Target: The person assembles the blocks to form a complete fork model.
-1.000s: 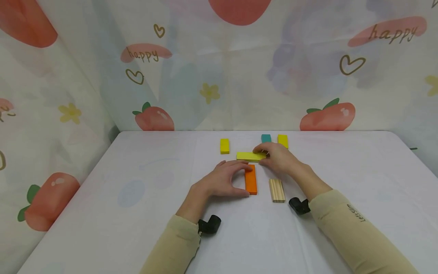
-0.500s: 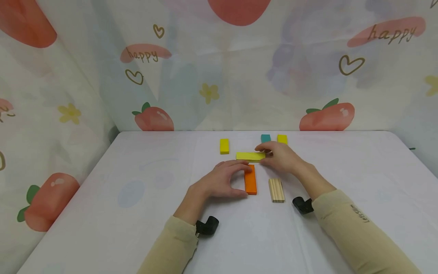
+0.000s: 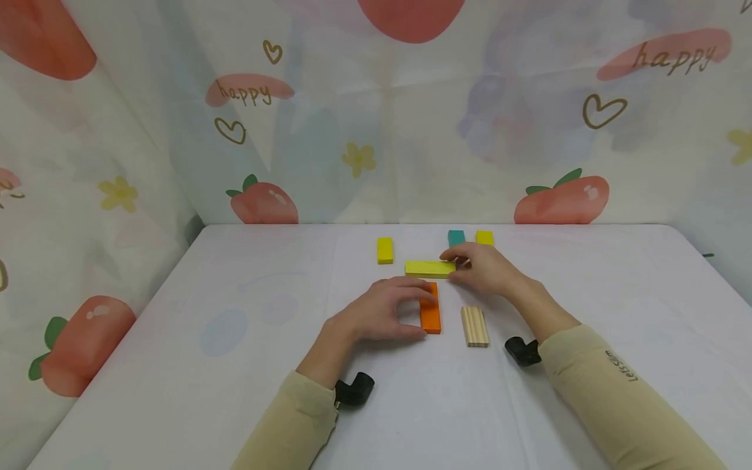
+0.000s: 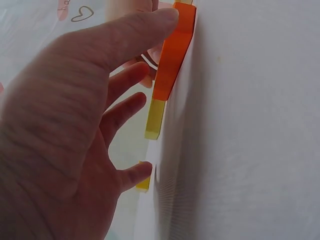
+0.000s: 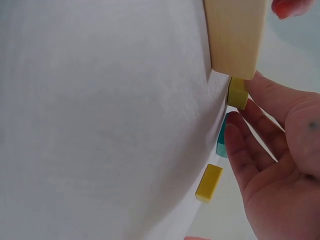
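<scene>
An orange block (image 3: 431,317) lies lengthwise on the white table. My left hand (image 3: 382,310) arches beside and over it, thumb tip by its near end and fingers spread across its far part. In the left wrist view the thumb (image 4: 145,27) overlaps the orange block (image 4: 174,52). Just beyond lies a yellow-green block (image 3: 427,269), crosswise to the orange one. My right hand (image 3: 484,269) pinches its right end between thumb and fingers. The right wrist view shows thumb and fingertips at the yellow-green block (image 5: 238,93).
A ribbed natural-wood block (image 3: 474,326) lies right of the orange one. Farther back are a yellow block (image 3: 384,250), a teal block (image 3: 456,238) and another yellow block (image 3: 484,237). A printed cloth (image 3: 388,130) hangs behind the table.
My right hand has slid slightly right along the yellow-green block's end. The left fingers have shifted from the orange block's far end onto its upper part. The blocks stay in place.
</scene>
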Action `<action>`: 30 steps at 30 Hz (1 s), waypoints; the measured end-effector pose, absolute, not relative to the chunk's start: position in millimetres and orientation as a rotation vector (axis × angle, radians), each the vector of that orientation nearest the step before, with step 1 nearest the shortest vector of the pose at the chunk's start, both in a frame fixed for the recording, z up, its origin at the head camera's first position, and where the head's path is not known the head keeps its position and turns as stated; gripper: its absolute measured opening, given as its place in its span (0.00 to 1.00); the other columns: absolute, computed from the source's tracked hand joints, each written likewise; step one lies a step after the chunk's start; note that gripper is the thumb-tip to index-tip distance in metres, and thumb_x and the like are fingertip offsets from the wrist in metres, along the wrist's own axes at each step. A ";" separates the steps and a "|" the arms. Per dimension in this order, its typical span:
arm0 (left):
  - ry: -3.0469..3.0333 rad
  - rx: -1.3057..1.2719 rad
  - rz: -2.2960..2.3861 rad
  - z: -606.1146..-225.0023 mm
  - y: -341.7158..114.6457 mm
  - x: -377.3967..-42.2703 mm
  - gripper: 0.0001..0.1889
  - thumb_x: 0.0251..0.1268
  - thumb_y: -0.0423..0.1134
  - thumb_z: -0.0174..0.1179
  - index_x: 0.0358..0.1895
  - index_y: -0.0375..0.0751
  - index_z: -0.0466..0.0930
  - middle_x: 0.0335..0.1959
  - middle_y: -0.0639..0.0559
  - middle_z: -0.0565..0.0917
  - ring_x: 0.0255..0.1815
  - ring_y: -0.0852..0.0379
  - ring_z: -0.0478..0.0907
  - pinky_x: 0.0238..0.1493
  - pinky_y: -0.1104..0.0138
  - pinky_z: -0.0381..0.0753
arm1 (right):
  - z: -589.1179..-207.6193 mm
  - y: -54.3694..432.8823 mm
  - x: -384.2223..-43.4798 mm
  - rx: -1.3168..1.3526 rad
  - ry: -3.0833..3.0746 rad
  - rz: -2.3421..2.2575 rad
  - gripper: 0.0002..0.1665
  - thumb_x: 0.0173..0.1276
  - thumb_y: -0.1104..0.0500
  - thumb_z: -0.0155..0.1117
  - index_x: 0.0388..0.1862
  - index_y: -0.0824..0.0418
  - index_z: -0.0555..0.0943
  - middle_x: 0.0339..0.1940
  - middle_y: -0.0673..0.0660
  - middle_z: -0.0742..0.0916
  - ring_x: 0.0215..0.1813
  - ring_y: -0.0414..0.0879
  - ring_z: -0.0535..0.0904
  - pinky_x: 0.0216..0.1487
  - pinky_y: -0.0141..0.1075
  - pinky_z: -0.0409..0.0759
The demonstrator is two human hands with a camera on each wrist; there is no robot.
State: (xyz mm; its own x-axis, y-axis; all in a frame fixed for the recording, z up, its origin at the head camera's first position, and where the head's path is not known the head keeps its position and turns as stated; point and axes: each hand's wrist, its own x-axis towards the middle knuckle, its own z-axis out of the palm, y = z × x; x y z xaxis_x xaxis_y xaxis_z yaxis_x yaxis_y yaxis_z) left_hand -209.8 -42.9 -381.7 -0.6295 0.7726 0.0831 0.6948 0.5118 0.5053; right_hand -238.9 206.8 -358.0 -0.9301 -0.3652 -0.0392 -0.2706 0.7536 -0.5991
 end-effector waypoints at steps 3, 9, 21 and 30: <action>2.595 1.285 0.732 -380.4 -41.3 -209.0 0.24 0.63 0.48 0.69 0.62 0.53 0.82 0.69 0.63 0.73 0.72 0.64 0.63 0.74 0.60 0.58 | -358.1 206.7 -239.6 -0.515 2.802 -0.906 0.23 0.70 0.65 0.67 0.63 0.65 0.79 0.55 0.62 0.84 0.55 0.58 0.78 0.60 0.53 0.76; 2.586 1.303 0.695 -378.8 -39.3 -208.0 0.22 0.64 0.47 0.68 0.62 0.50 0.82 0.69 0.62 0.73 0.71 0.65 0.64 0.73 0.64 0.58 | -358.4 206.7 -239.7 -0.527 2.811 -0.898 0.21 0.70 0.65 0.68 0.61 0.66 0.81 0.53 0.62 0.84 0.53 0.57 0.78 0.59 0.53 0.77; 2.571 1.339 0.706 -378.2 -37.7 -208.9 0.20 0.65 0.43 0.69 0.60 0.48 0.83 0.66 0.58 0.77 0.69 0.63 0.69 0.71 0.68 0.62 | -359.7 206.6 -241.2 -0.548 2.835 -0.871 0.20 0.69 0.65 0.68 0.59 0.65 0.82 0.52 0.62 0.85 0.52 0.57 0.78 0.59 0.53 0.77; 2.573 1.339 0.696 -378.6 -38.4 -210.5 0.20 0.66 0.44 0.68 0.60 0.48 0.83 0.66 0.59 0.76 0.69 0.63 0.69 0.71 0.70 0.62 | -358.5 204.4 -241.8 -0.540 2.823 -0.855 0.20 0.69 0.65 0.68 0.59 0.65 0.82 0.51 0.61 0.85 0.51 0.56 0.77 0.59 0.53 0.77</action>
State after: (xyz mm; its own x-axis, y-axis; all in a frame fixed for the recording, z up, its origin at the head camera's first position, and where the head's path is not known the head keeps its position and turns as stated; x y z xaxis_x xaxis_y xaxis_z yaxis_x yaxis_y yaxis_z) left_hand -210.5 -38.4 -378.6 -0.5869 0.8065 0.0719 0.7326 0.4912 0.4711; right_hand -241.8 204.4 -358.5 -0.9252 -0.3781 -0.0321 -0.2967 0.7737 -0.5598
